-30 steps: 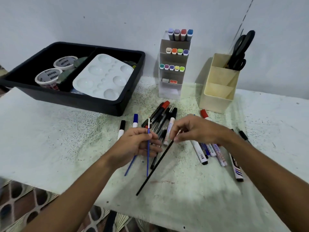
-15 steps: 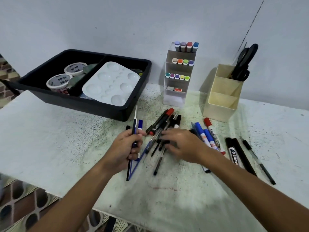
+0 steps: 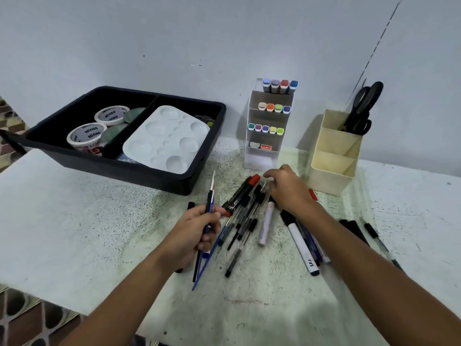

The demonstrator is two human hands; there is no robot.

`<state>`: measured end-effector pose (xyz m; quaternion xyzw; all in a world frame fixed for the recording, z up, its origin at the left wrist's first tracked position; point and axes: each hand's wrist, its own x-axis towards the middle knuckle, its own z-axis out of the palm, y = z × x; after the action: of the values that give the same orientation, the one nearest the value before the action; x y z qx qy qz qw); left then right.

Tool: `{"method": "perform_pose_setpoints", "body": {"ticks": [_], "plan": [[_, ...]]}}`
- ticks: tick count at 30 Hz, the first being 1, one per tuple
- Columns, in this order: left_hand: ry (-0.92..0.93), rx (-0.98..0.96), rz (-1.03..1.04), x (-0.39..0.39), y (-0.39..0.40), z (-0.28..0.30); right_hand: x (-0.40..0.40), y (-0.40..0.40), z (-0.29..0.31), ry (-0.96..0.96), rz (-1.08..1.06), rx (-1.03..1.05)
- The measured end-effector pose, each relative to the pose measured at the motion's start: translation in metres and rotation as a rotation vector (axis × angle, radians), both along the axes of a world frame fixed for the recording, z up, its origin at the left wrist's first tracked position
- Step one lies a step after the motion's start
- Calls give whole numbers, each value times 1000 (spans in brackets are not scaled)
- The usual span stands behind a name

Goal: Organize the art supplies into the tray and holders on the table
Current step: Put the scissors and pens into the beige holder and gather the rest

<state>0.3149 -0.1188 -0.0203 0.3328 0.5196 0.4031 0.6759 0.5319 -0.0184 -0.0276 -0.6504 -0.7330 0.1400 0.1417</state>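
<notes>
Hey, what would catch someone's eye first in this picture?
Probably the jumble of pens and markers mid-table, with the left hand gripping thin paintbrushes beside it. Next, the white palette in the black tray at back left, then the rainbow marker rack.

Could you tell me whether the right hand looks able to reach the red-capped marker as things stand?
Probably yes: the right hand hovers open beside the red-capped marker, which lies atop the pile.
</notes>
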Motion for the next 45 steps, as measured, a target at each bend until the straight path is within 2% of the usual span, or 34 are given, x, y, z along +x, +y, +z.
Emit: {"method": "perform_pose_setpoints", "body": {"ticks": [8,15,18,20,24,28,30,32,34,36,38,41,43,45], "plan": [[-10,9,-29,-7,11,1,2,28,10,-134,120,-107],[-21,-1,-28,-3,20,1,-2,29,16,-222,170,-54],[-21,10,-32,-2,21,1,7,27,17,-218,253,-116],[-14,36,-30,0,22,1,17,26,21,-91,248,-213],[-16,100,-25,4,27,5,36,15,36,340,215,-348],[-95,155,-14,9,36,15,42,5,43,871,132,-332],[-80,172,-23,10,40,18,39,3,46,1046,95,-296],[-7,179,-73,9,41,20,31,2,52,1138,99,-286],[-1,148,-155,10,39,23,17,-2,59,1144,111,-273],[-102,79,-212,13,33,25,-1,-7,61,1104,107,-232],[-180,23,-179,14,28,23,-18,-11,58,1028,106,-169],[-177,-19,-65,5,25,16,-36,-16,39,948,83,-61],[-112,-22,-28,-6,24,13,-40,-21,23,826,135,-16],[-40,-30,-19,-17,22,10,-41,-29,9,598,326,-50]]}}
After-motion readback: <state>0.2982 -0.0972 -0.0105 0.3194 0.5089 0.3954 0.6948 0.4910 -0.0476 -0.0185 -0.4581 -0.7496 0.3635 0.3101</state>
